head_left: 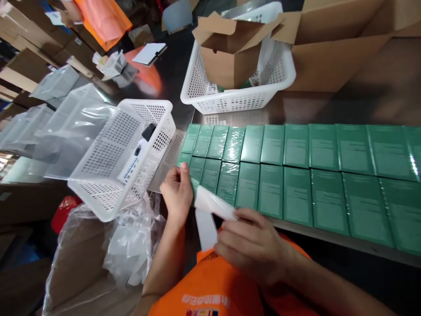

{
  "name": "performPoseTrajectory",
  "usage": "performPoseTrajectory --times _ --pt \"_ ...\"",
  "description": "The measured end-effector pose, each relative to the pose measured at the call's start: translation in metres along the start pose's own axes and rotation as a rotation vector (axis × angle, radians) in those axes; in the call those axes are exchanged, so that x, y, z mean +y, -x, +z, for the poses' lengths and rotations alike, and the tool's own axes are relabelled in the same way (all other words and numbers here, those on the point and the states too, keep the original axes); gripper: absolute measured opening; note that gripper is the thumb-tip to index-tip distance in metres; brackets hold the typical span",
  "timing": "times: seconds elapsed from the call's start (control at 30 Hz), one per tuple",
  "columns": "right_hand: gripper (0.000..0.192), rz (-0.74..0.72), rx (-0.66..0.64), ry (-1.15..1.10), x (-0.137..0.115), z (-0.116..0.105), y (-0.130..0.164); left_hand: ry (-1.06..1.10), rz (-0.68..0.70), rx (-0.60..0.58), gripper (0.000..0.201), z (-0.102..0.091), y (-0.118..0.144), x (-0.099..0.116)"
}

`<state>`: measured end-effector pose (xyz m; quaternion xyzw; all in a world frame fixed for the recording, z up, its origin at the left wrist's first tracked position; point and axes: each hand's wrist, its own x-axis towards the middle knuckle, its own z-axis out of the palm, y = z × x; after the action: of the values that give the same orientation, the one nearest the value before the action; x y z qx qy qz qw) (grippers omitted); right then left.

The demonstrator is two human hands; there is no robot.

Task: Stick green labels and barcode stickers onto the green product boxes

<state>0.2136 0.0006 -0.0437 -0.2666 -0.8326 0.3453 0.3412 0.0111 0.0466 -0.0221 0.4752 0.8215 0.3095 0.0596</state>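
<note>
Green boxes (272,191) in glossy clear wrap lie in two long rows on the metal table. At the left end of the near row is my left hand (177,191), closed with its thumb up. A glossy white strip (212,202) with a green edge runs from beside that hand to my right hand (250,241). The right fingers pinch its lower end, and the left fingers appear to grip the green-edged end, though their hold is partly hidden. Beneath the strip hangs another white piece (205,230), close to my orange clothing.
At left stands a white basket (144,105) with a dark object and a printed sheet inside. Another basket (226,106) behind the boxes holds an open carton (219,66). A large carton (315,66) stands at right. Plastic waste (128,250) lies below left. A person (105,22) stands across.
</note>
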Motion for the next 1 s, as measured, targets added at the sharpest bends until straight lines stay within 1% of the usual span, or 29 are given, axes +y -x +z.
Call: performPoseTrajectory --times 0.03,0.07,0.1,0.13,0.17,0.2,0.23,0.27,0.3,0.33,0.4,0.43,0.5,0.57,0.67,0.8,0.9,1.0 --pt "0.030 -0.068 -0.058 -0.090 -0.005 -0.006 0.005 -0.012 -0.001 0.018 0.041 0.000 -0.002 -0.003" --pt "0.030 -0.121 -0.079 -0.176 -0.008 -0.015 0.009 -0.020 0.004 0.027 0.042 -0.001 -0.003 -0.006" --pt "0.030 -0.132 -0.057 -0.246 -0.010 -0.026 0.010 -0.011 0.015 0.011 0.044 -0.001 -0.004 -0.008" --pt "0.030 -0.078 0.011 -0.288 -0.011 -0.038 0.009 0.025 0.025 -0.044 0.047 -0.002 -0.003 -0.011" --pt "0.028 0.002 0.096 -0.308 -0.009 -0.051 0.006 0.091 0.029 -0.135 0.052 -0.003 -0.002 -0.012" --pt "0.024 0.094 0.182 -0.308 -0.004 -0.064 0.002 0.175 0.027 -0.260 0.058 -0.004 0.000 -0.012" --pt "0.018 0.203 0.246 -0.301 0.002 -0.075 -0.003 0.265 0.025 -0.395 0.063 -0.006 0.003 -0.011" --pt "0.011 0.326 0.278 -0.299 0.009 -0.084 -0.008 0.340 0.030 -0.533 0.065 -0.006 0.007 -0.009" --pt "0.005 0.449 0.287 -0.317 0.017 -0.091 -0.014 0.379 0.048 -0.653 0.063 -0.007 0.011 -0.006" --pt "0.006 0.558 0.275 -0.360 0.026 -0.095 -0.018 0.382 0.080 -0.752 0.057 -0.007 0.015 -0.002" --pt "0.017 0.701 0.232 -0.477 0.040 -0.098 -0.025 0.317 0.162 -0.878 0.045 -0.006 0.021 0.007" --pt "0.019 0.732 0.218 -0.530 0.046 -0.097 -0.028 0.275 0.198 -0.910 0.041 -0.004 0.023 0.011" --pt "0.020 0.752 0.197 -0.589 0.054 -0.093 -0.031 0.220 0.255 -0.932 0.032 0.000 0.027 0.016" --pt "0.018 0.756 0.184 -0.588 0.058 -0.087 -0.032 0.192 0.296 -0.938 0.027 0.004 0.028 0.018" --pt "0.018 0.735 0.225 -0.522 0.063 -0.080 -0.033 0.172 0.330 -0.977 0.028 0.010 0.029 0.019" --pt "0.017 0.710 0.294 -0.452 0.067 -0.074 -0.033 0.158 0.292 -1.011 0.029 0.015 0.029 0.021" --pt "0.016 0.710 0.299 -0.484 0.068 -0.075 -0.033 0.174 0.251 -1.020 0.030 0.017 0.030 0.023" --pt "0.018 0.723 0.291 -0.531 0.068 -0.078 -0.033 0.184 0.242 -1.039 0.030 0.017 0.030 0.023"
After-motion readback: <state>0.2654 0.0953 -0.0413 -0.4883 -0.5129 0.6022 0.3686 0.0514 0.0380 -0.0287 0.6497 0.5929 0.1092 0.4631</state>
